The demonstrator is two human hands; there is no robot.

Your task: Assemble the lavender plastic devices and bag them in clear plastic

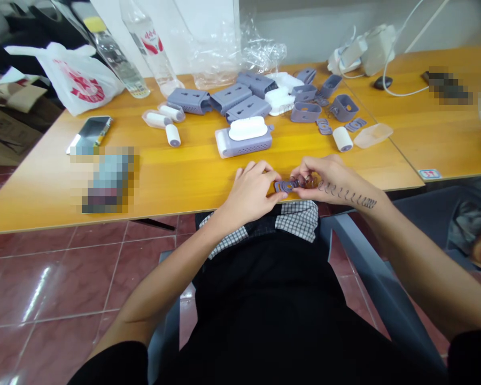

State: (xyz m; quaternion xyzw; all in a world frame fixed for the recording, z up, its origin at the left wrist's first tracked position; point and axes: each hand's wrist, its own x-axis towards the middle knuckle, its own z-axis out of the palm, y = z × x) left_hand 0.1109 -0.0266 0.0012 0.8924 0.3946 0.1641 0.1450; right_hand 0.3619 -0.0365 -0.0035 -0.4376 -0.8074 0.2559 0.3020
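My left hand and my right hand meet at the near edge of the wooden table. Between their fingertips sits a small stack of flat purple plastic pieces. Both hands have their fingers curled and pinch this stack from either side. Just beyond them lies a purple case with a white roller top. A loose white roller lies to the right of it.
Further back lie several purple housings, open purple frames, white ribbed parts and small capped rollers. Two clear bottles, a white plastic bag and a phone stand at the left. A second table adjoins on the right.
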